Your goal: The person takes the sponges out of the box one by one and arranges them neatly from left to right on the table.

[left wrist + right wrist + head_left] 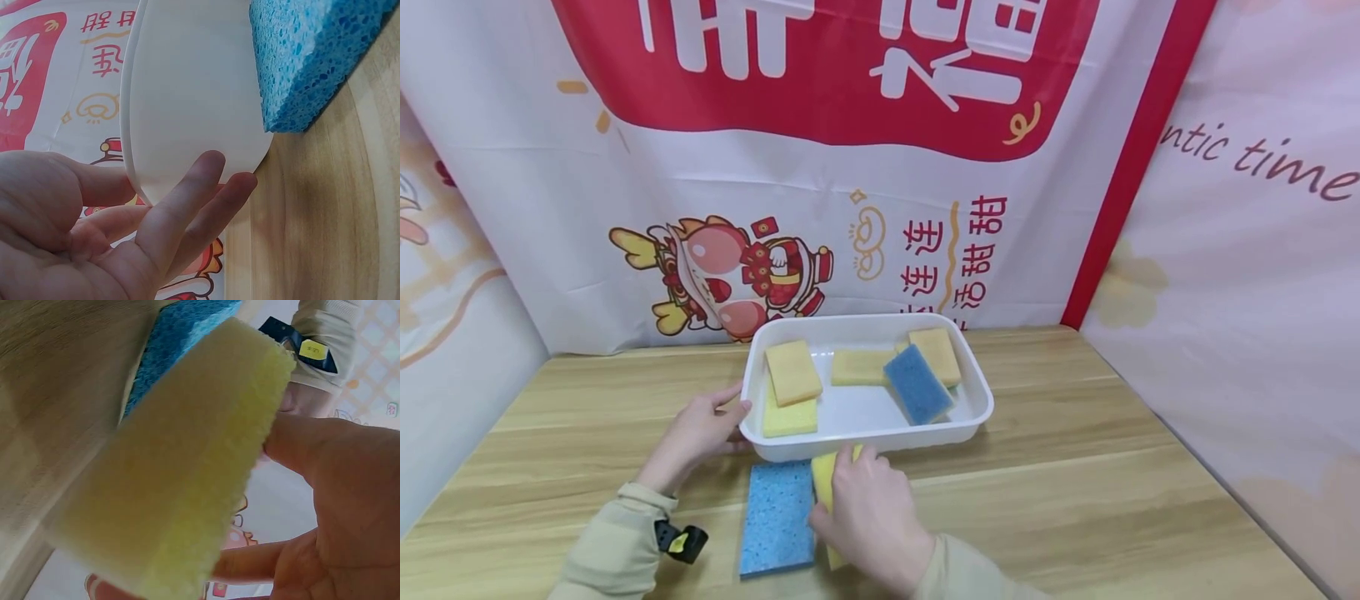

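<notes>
"What's the held sponge point(822, 477) like?"
"Two-layered, yellow and paler, just in front of the tray point(854, 410)."
"And the tray?"
"White, oblong, rounded at the corners, open side up."

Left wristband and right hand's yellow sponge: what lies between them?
In the head view, a blue sponge lies between them, with bare tabletop toward the wristband.

Wood-grain tabletop point(1075, 500) from 4 to 8 o'clock. White backdrop point(820, 183) at 12 bears red panel point(842, 108), white characters point(985, 86). Lettered cloth point(1247, 275) at 3, patterned cloth point(445, 275) at 9.
</notes>
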The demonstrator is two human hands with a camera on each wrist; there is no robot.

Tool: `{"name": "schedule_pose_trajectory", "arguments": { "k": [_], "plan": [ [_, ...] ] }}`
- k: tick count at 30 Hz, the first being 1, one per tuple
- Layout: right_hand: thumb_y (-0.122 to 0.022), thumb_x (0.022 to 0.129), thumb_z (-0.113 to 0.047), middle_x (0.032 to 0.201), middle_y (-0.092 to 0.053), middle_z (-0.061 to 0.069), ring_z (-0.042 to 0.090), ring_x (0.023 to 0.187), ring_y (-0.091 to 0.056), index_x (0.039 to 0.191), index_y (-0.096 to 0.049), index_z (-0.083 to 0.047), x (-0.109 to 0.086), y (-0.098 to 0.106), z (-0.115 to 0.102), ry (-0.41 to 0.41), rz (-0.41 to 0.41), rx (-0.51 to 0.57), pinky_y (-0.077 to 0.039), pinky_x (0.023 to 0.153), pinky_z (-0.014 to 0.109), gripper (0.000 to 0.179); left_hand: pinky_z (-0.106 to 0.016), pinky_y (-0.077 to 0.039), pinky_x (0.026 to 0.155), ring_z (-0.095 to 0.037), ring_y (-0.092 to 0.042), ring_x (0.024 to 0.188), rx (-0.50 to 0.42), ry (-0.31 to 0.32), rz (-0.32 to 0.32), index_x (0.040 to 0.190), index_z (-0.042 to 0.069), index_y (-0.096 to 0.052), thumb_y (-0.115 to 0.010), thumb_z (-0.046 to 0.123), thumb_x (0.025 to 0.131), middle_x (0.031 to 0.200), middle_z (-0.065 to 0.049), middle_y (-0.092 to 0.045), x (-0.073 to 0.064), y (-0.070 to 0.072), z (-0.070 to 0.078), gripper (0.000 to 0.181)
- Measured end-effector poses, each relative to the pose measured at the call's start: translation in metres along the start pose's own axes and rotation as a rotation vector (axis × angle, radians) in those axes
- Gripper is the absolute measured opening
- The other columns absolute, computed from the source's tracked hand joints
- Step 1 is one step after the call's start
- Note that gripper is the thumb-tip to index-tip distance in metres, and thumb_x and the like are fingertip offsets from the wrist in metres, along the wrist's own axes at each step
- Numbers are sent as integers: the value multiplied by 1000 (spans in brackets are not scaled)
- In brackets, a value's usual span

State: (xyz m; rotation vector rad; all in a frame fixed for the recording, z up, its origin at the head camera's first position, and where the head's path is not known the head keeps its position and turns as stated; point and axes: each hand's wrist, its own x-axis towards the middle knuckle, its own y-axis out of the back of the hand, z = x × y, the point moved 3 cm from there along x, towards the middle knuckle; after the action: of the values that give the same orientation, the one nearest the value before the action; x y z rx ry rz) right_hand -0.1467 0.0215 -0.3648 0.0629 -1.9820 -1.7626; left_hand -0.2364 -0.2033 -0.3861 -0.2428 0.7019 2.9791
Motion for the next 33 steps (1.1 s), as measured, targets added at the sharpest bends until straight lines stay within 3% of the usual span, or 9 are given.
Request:
{"name": "schedule_pose_trajectory", "arguments": {
  "k": [4,8,20,30,33],
  "plan": [
    [-77,74,-43,70,-54,13,19,54,-52,102,-63,9,3,-6,2,-16,-34,46,-44,39,28,60,-38,-60,74,-25,-68,85,-17,-22,-13,153,3,-28,-50,22,105,121,-36,-56,-1,1,0,56],
    [-77,75,-42,66,-53,11,17,51,-51,86,-62,5,3,-11,4,-1,-37,92,-43,37,27,51,-38,-60,76,-25,-68,84,-14,-18,-22,153,3,-29,-50,21,105,117,-33,-60,-2,0,-2,56],
    [-76,81,-36,56,-46,0,10,48,-41,56,-47,-12,10,-21,6,41,-56,181,-35,36,23,44,-38,-59,76,-24,-69,84,-30,-21,-21,154,3,-28,-49,20,105,124,-35,-55,-2,2,-1,56],
    [-75,82,-35,51,-41,-3,9,44,-38,50,-41,-16,10,-27,4,60,-58,166,-33,34,22,50,-36,-60,75,-23,-68,85,-19,-21,-20,153,3,-28,-50,22,105,126,-35,-54,-3,1,-3,57],
    [-75,82,-35,51,-42,-2,10,45,-39,49,-41,-16,11,-27,4,70,-53,153,-34,35,23,51,-36,-59,76,-22,-68,86,-10,-24,-19,153,3,-28,-49,24,105,134,-36,-48,-3,2,-1,57]
  ]
}}
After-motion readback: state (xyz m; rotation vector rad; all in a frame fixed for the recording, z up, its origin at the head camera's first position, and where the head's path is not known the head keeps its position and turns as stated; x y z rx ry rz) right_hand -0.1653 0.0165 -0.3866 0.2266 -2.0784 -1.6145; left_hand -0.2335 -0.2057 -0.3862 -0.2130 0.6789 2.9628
